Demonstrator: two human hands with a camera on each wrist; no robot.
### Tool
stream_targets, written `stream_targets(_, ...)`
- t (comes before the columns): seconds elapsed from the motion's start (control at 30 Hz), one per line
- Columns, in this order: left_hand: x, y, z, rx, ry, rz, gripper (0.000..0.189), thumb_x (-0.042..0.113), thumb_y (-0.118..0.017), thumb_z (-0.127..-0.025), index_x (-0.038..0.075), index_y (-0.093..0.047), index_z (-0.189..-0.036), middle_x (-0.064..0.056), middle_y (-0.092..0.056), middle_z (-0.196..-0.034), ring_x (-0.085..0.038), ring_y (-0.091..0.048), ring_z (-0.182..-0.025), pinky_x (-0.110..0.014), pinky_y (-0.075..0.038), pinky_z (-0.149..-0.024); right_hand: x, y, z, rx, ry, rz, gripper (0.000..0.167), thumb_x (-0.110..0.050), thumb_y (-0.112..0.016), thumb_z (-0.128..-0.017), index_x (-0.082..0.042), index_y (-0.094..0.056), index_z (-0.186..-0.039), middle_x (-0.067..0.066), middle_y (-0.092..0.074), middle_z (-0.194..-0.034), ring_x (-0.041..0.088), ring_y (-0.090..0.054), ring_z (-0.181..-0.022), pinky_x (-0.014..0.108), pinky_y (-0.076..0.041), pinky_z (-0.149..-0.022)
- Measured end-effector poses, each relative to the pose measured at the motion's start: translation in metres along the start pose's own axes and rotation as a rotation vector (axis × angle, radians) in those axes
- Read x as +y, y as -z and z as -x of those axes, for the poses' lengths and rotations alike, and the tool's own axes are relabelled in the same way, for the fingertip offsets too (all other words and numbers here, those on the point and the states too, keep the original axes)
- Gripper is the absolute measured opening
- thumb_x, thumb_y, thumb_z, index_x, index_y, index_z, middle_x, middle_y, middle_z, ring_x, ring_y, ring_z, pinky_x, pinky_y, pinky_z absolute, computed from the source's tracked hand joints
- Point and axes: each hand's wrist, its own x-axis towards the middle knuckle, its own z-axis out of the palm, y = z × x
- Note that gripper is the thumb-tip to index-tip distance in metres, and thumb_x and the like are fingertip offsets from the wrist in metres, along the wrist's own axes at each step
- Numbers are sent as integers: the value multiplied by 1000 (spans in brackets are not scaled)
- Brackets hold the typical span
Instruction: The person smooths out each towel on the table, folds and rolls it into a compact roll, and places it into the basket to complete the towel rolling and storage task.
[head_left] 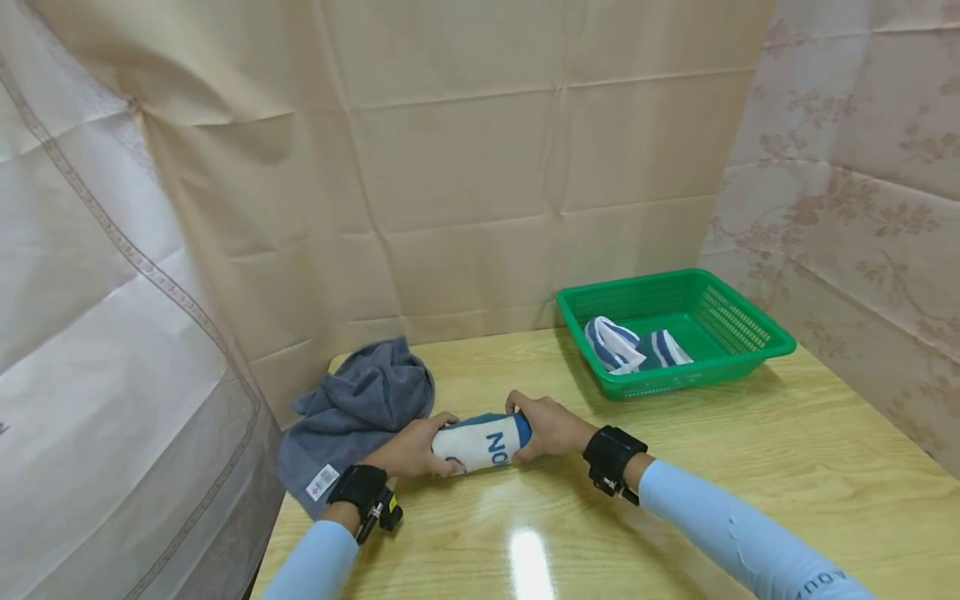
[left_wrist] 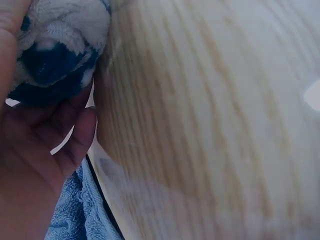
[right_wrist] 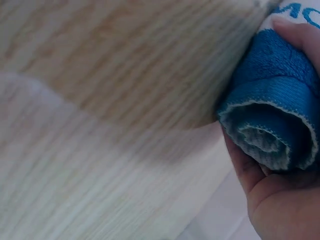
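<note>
1. We see the left hand (head_left: 408, 450) gripping the left end of a rolled towel (head_left: 474, 448), white with blue ends and blue lettering.
2. We see the right hand (head_left: 553, 427) gripping its right end, where the wrist view shows the coiled layers.
3. We find this roll nearer the desk's (head_left: 757, 442) left edge than its right; we cannot tell whether it touches the surface.
4. We see a gray towel (head_left: 375, 387) bunched at the far left corner.
5. We see a green basket (head_left: 708, 373) at the far right corner, holding striped cloth (head_left: 613, 343).
</note>
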Motion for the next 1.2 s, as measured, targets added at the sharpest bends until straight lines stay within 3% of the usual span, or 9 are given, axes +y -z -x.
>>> stream_targets(0.37,-9,-5,-1,17,-14,4,79,41,-89,-78,18,-50,-142,1,-63,-112,-17,-62,-93,-36,-53,-76,-2,-5,5,42,25,0,65,-25,-97,-72,-21,-47,-113,6,-70,-105,14,-66,-88,31,-54,-73)
stream_targets(0.93,-3,-4,3,23,11,21,80,39,-88,-80,18,-47,-144,-2,-62,-116,-18,-62,-96,-38,-53,-79,7,-9,7,69,101,63,57,-34,-94,-75,-21,-51,-110,0,-68,-102,12,-65,-86,30,-53,-71)
stream_targets(1.2,-5,-8,6,32,-27,96,86,38,-88,-81,16,-41,-150,-4,-61,-120,-18,-62,-100,-37,-54,-80,5,-7,9,74,73,-30,56,-29,-95,-72,-22,-52,-107,3,-72,-108,13,-68,-92,31,-55,-74)
